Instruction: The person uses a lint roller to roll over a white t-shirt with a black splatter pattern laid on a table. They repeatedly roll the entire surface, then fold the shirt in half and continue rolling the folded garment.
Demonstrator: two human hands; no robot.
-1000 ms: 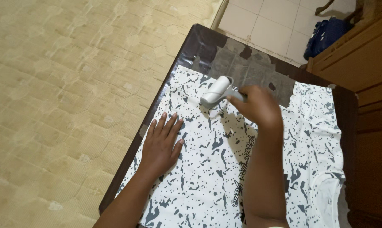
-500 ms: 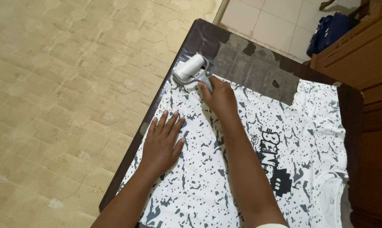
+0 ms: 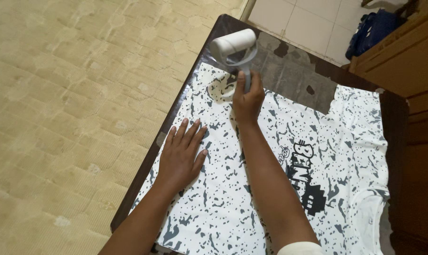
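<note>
A white lint roller (image 3: 233, 43) on a grey handle is held lifted at the far left corner of a dark wooden table (image 3: 223, 35), its drum hanging over the bare, worn tabletop just past the hem of a T-shirt (image 3: 251, 189). The handle is gripped in the closed fingers of the right hand (image 3: 247, 97). The shirt, white with dark grey splatter and a black chest print, is spread flat toward the near edge and pinned by the left hand (image 3: 181, 156), fingers spread open, palm down by the left edge. A rolling stroke appears to be between passes; another would call for the drum to be set back on the cloth. A blue bag (image 3: 372, 30) is seen on the tiled floor beyond.
</note>
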